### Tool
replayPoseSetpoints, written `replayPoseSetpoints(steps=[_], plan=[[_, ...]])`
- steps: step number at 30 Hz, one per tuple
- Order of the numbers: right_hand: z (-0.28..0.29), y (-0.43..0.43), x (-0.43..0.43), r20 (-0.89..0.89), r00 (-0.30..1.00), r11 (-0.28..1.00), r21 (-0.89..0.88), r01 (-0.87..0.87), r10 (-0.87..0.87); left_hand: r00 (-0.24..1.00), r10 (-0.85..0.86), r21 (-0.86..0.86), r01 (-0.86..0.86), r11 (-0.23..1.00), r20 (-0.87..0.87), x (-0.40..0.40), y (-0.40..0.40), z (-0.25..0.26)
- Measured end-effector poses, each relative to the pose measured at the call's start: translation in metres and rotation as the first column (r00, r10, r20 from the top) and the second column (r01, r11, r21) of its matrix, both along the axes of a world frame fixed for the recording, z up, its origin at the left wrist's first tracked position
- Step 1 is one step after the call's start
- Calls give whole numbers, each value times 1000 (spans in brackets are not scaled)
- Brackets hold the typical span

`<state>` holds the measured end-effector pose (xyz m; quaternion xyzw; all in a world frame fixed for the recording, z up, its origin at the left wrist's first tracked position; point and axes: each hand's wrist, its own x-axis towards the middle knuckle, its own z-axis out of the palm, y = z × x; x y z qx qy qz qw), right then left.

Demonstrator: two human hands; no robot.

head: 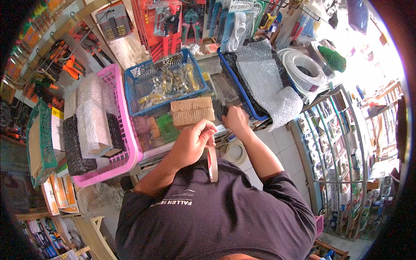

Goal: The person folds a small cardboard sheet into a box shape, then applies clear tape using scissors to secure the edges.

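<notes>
My left hand (199, 139) pinches a roll of tape (213, 164), which hangs below the fingers in front of my dark shirt. Just beyond that hand, a small brown cardboard box (192, 112) lies on the glass counter (156, 148), with tape across it. My right hand (235, 120) is at the counter's edge, right of the box, its fingers curled by a small dark thing (222, 110); whether it grips this I cannot tell.
A pink basket (131, 156) of bubble-wrapped parcels stands at left. Behind the box is a blue basket (130, 94) of bagged metal parts. A darker blue basket (242, 89) holds bubble wrap (260, 71), beside coiled white cable (304, 70). Packaged tools hang above.
</notes>
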<state>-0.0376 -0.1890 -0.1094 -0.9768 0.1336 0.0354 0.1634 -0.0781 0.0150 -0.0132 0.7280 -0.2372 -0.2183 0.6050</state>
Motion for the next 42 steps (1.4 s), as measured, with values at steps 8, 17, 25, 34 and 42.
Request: replayPoseSetpoints(steps=[8, 17, 25, 34, 42], plan=[[-1, -8, -5, -1, 997, 979, 189, 81, -82, 999, -14, 7, 15, 1000, -46, 6, 4, -1], [-9, -40, -92, -163, 985, 270, 952, 141, 61, 988, 11, -62, -21, 998, -153, 12, 14, -17], [10, -8, -128, -163, 985, -206, 963, 172, 60, 982, 48, -69, -61, 996, -183, 10, 0, -20], [59, 12, -136, 1, 999, -151, 989, 4, 32, 983, 25, -77, -39, 996, -183, 10, -11, -15], [74, 18, -142, 67, 996, 20, 997, -68, 63, 982, 36, -67, -49, 997, -184, 9, -16, -11]])
